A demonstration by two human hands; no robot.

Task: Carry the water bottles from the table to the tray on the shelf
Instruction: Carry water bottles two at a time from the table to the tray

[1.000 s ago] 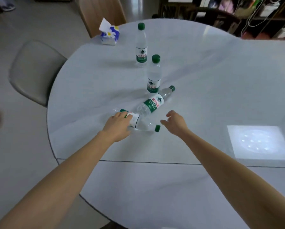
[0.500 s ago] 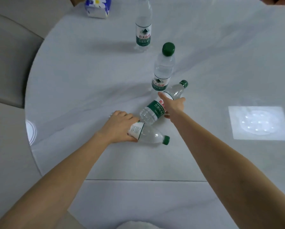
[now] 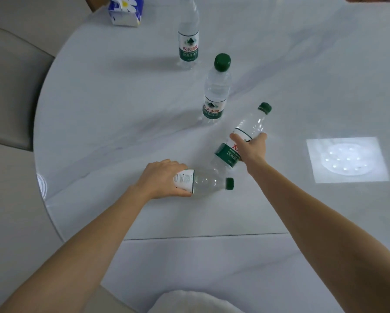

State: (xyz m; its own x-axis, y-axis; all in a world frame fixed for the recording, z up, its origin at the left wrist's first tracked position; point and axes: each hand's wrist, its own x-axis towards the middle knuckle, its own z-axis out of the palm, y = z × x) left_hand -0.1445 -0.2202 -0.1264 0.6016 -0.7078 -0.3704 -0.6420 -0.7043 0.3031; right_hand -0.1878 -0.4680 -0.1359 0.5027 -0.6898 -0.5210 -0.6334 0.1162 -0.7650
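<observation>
Several clear water bottles with green caps and green labels are on the round white table [image 3: 121, 109]. My left hand [image 3: 161, 178] grips the nearest bottle [image 3: 208, 182], which lies on its side with its cap pointing right. My right hand [image 3: 251, 148] grips a second lying bottle [image 3: 249, 126] around its label, its cap end tilted up and to the far right. Two more bottles stand upright: one [image 3: 216, 90] just beyond my hands, another [image 3: 188, 36] farther back. The tray and shelf are out of view.
A blue-and-white tissue box [image 3: 126, 11] sits at the table's far left edge. A grey chair [image 3: 11, 86] stands to the left of the table. A bright square light patch [image 3: 346, 159] lies on the tabletop at right. A seam [image 3: 200, 236] crosses the near tabletop.
My right hand reached from beside the near bottle to the second lying bottle and closed round it, raising its cap end. My left hand closed round the near bottle. The view tipped down and closer.
</observation>
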